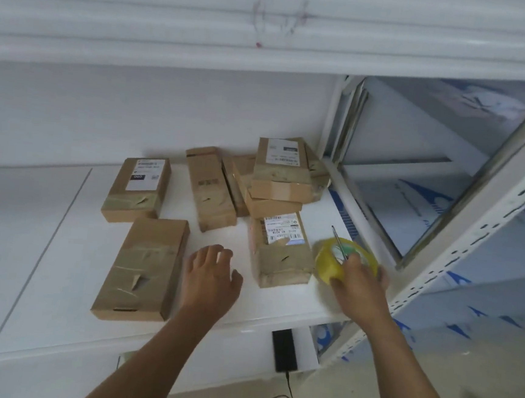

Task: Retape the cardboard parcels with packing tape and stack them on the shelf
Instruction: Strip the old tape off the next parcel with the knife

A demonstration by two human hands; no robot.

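Observation:
Several brown cardboard parcels lie on a white counter (44,243). My right hand (358,286) grips a yellow roll of packing tape (332,262) together with a thin metal tool (338,242), just right of a labelled parcel (281,254). My left hand (211,277) hovers over the counter, fingers spread and empty, between that parcel and a large flat parcel (144,268) near the front edge. Farther back lie another labelled parcel (138,188), a long narrow parcel (209,188) and a stack of parcels (280,175).
A white metal shelf rack (438,277) stands at the right, its post close to my right hand. A white ledge (204,51) runs above the counter. A black box (284,350) with a cable hangs below the counter's front edge.

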